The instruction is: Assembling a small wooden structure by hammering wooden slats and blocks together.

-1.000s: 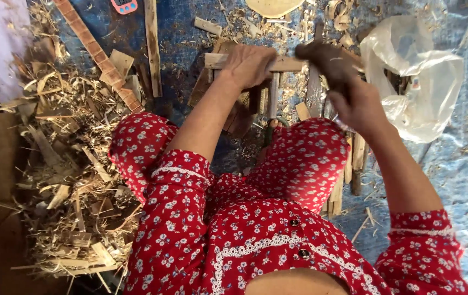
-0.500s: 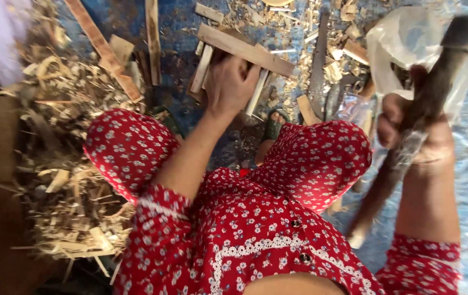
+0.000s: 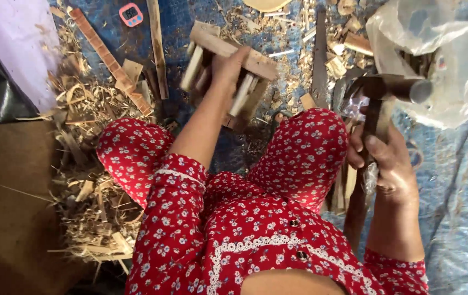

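1. the small pale wooden frame of cross slats and round pegs (image 3: 228, 65) lies on the blue tarpaulin (image 3: 463, 180) just beyond the knees, between the heap of straw-coloured wood shavings (image 3: 86, 180) on the left and the crumpled clear plastic bag (image 3: 441, 49) on the right; bare tarpaulin shows only at the right edge.
2. the left hand (image 3: 228, 68) is clamped on the frame's top slat, arm stretched forward between the knees.
3. the right hand (image 3: 384, 158) is closed around the dark wooden handle of a metal-headed hammer (image 3: 392, 87), held above the right knee, well apart from the frame.
4. the hands are well apart.
5. the left fingers are hidden behind the slat; the hammer's handle end is lost behind the hand and loose sticks.
6. a long notched reddish wooden strip (image 3: 111, 60) runs slantwise at upper left, near a small pink digital timer (image 3: 131, 13).
7. chips and offcuts litter the top edge, some cut off.
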